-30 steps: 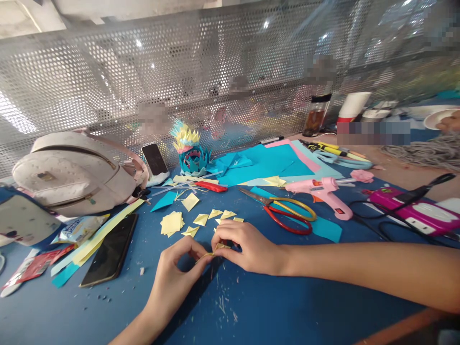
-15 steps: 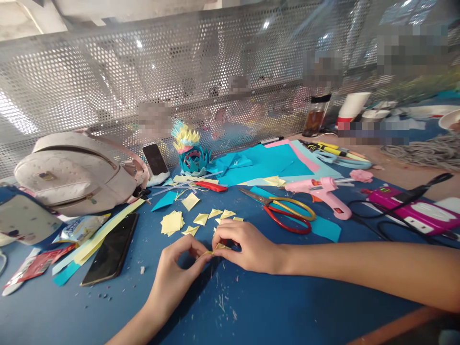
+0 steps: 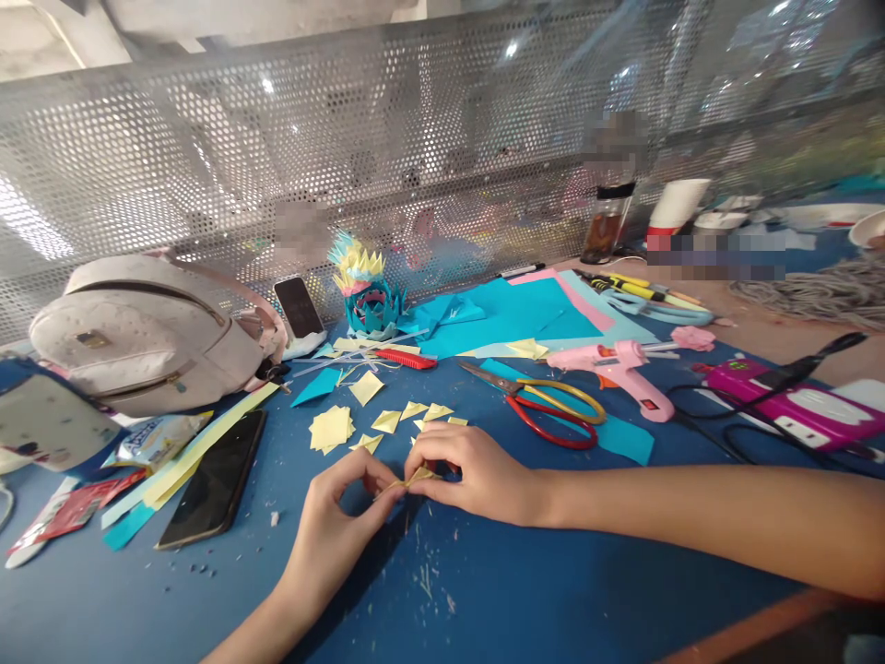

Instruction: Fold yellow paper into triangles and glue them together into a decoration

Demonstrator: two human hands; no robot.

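Note:
Between my two hands is a small folded piece of yellow paper [image 3: 418,476], partly hidden by fingers. My left hand [image 3: 344,500] pinches its left end between thumb and fingertips. The right end is pinched by my right hand [image 3: 471,472]. Just beyond the hands lie several folded yellow paper pieces [image 3: 386,421] and a stack of yellow paper squares [image 3: 331,429]. A single yellow square [image 3: 366,388] rests behind the stack. Farther back stands a folded-paper model [image 3: 373,306] in blue, yellow and pink.
Right of the hands lie scissors [image 3: 553,411], a pink glue gun [image 3: 626,369] and a magenta power strip [image 3: 795,401] with cables. A red cutter [image 3: 407,359] and blue paper sheets [image 3: 532,314] lie behind. At left are a phone [image 3: 214,489] and a backpack [image 3: 145,332].
My right hand has shifted very slightly left, and the yellow paper's visible fold looks a little different. Both hands keep their pinch; everything else stays in place.

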